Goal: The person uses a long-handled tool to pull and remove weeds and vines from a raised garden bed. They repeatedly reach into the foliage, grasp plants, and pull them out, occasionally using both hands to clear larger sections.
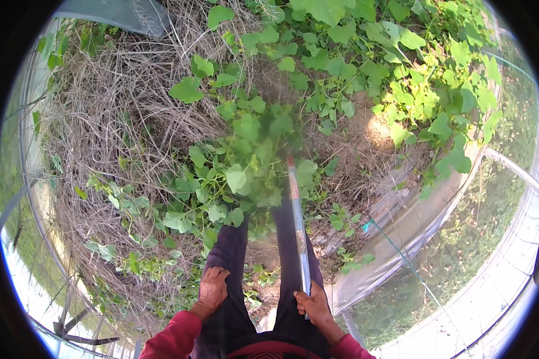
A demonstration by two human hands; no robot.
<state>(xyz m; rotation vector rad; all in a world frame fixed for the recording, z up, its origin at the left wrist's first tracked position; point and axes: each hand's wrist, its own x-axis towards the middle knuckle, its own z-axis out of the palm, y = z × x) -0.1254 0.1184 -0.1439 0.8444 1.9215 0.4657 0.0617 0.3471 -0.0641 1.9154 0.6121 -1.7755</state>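
Note:
My right hand (pixel 313 303) is closed around the near end of a long metal pole (pixel 300 229), which is silvery with rusty patches. The pole runs forward along my right leg, and a reddish band shows near its far part. Beyond that band, its end is blurred or hidden among green leaves. My left hand (pixel 214 287) rests on the thigh of my dark trousers (pixel 228 256), its fingers bent, with no object visible in it. Broad-leaved green vines (pixel 236 178) spread in front of my legs and partly cover them.
Dry, tangled stems (pixel 130 103) lie thick on the left. More leafy vines (pixel 341 67) grow at the upper right. Clear plastic sheeting (pixel 386 269) curves along the right, with a green cord (pixel 404 258) across it. A grey sheet-like object (pixel 117 15) juts in at the upper left.

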